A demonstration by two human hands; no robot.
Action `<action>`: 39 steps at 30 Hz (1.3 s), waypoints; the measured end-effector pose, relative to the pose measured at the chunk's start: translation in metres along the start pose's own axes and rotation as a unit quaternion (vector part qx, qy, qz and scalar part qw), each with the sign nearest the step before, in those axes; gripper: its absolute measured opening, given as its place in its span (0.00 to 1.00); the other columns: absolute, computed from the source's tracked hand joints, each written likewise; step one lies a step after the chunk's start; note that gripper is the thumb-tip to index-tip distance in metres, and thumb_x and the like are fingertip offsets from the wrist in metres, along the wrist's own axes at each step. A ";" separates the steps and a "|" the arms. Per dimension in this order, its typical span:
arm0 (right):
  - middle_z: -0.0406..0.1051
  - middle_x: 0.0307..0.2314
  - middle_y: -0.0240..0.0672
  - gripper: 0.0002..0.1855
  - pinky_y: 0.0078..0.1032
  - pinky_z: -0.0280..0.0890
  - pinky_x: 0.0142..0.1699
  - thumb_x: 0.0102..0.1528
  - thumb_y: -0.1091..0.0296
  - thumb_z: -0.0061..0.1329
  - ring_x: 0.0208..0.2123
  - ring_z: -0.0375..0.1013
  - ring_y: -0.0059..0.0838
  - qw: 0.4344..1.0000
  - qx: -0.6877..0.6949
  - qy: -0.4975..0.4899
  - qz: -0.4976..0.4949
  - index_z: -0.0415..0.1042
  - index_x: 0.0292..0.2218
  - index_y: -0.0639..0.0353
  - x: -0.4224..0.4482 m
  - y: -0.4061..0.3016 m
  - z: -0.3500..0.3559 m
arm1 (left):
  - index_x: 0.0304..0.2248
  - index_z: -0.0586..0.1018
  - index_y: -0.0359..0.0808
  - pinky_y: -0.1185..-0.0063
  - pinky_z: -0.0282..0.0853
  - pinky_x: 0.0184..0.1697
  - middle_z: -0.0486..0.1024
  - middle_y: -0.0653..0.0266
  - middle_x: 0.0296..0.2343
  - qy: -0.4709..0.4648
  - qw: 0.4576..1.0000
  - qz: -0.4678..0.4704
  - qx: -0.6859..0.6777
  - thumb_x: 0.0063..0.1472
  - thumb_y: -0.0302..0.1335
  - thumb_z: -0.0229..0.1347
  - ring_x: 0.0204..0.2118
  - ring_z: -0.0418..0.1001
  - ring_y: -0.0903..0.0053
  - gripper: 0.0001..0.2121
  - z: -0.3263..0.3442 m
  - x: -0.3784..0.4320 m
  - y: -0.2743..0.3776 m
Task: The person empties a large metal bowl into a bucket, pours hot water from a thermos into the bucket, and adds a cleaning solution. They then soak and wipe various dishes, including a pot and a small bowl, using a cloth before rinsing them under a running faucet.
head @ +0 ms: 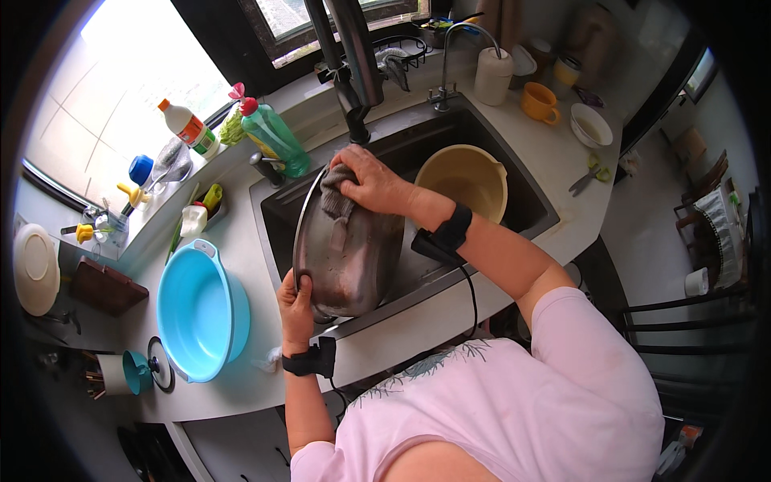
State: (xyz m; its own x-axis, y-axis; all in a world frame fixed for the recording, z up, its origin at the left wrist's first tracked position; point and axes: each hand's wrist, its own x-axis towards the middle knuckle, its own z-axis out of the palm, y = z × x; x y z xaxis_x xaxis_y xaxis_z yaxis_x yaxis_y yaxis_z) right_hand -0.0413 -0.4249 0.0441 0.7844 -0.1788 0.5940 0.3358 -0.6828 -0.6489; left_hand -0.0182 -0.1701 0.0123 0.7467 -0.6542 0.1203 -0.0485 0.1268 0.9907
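Note:
A large metal pot [355, 265] is tilted on its side over the dark sink [530, 199], its outer wall stained and turned towards me. My left hand [296, 307] grips the pot's rim at the near side, thumb on the outer wall. Under my right hand [367, 181] a grey-brown cloth [337, 196] is pressed against the pot's wall near the far rim. A tan plastic basin [464, 181] sits in the sink to the right of the pot. The pot's inside is hidden from view.
Left of the sink stands a light blue basin [202, 313] on the counter. A green detergent bottle [274, 138] and a black faucet [355, 114] are behind the sink. Scissors [590, 175], a white bowl [591, 125] and an orange mug [540, 103] lie to the right.

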 end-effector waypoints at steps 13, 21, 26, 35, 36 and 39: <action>0.58 0.38 0.31 0.15 0.17 0.51 0.48 0.54 0.70 0.33 0.42 0.55 0.19 0.872 0.358 0.019 0.333 0.56 0.44 0.56 -0.092 0.062 -0.012 | 0.40 0.69 0.36 0.77 0.58 0.46 0.69 0.67 0.37 0.143 0.937 0.014 -0.318 0.57 0.36 0.46 0.40 0.65 0.76 0.15 -0.040 -0.001 -0.006; 0.58 0.39 0.37 0.17 0.23 0.51 0.49 0.52 0.75 0.35 0.42 0.58 0.31 0.952 0.170 0.189 0.170 0.53 0.45 0.58 -0.107 0.016 0.001 | 0.38 0.71 0.37 0.77 0.57 0.48 0.70 0.67 0.38 0.163 0.912 -0.021 -0.377 0.58 0.37 0.45 0.41 0.65 0.77 0.14 -0.034 -0.004 -0.029; 0.59 0.41 0.42 0.17 0.30 0.52 0.50 0.45 0.79 0.41 0.44 0.58 0.41 0.985 -0.057 0.152 0.055 0.61 0.39 0.58 -0.080 -0.030 -0.013 | 0.38 0.71 0.38 0.77 0.58 0.47 0.70 0.68 0.37 0.168 0.922 0.007 -0.349 0.58 0.36 0.45 0.40 0.65 0.78 0.13 -0.028 -0.003 -0.024; 0.60 0.44 0.40 0.14 0.32 0.51 0.53 0.42 0.82 0.43 0.50 0.54 0.42 0.992 -0.027 0.040 -0.120 0.64 0.33 0.58 -0.029 -0.060 0.029 | 0.38 0.71 0.39 0.80 0.60 0.44 0.71 0.69 0.35 0.135 0.939 -0.006 -0.316 0.59 0.33 0.44 0.37 0.67 0.80 0.11 -0.006 0.002 -0.013; 0.62 0.42 0.39 0.13 0.31 0.52 0.52 0.43 0.82 0.43 0.49 0.56 0.42 0.992 -0.025 0.060 -0.109 0.64 0.33 0.59 -0.018 -0.057 0.025 | 0.39 0.70 0.39 0.80 0.60 0.44 0.71 0.69 0.35 0.133 0.939 -0.004 -0.316 0.59 0.33 0.44 0.37 0.67 0.79 0.11 -0.008 0.000 -0.013; 0.62 0.41 0.40 0.12 0.29 0.54 0.51 0.44 0.82 0.41 0.47 0.58 0.42 0.991 -0.050 0.108 -0.058 0.64 0.33 0.61 0.004 -0.011 0.006 | 0.40 0.70 0.39 0.79 0.61 0.44 0.71 0.68 0.35 0.106 0.940 0.012 -0.324 0.59 0.34 0.44 0.37 0.67 0.78 0.12 -0.028 -0.004 -0.023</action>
State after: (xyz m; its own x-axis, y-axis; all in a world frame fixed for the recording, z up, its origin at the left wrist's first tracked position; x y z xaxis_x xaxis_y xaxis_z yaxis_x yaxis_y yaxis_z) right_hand -0.0387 -0.4142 0.0505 0.6101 -0.2351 0.7566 0.3545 -0.7730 -0.5261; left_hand -0.0015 -0.1489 -0.0128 0.8691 -0.4911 0.0591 0.2959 0.6120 0.7334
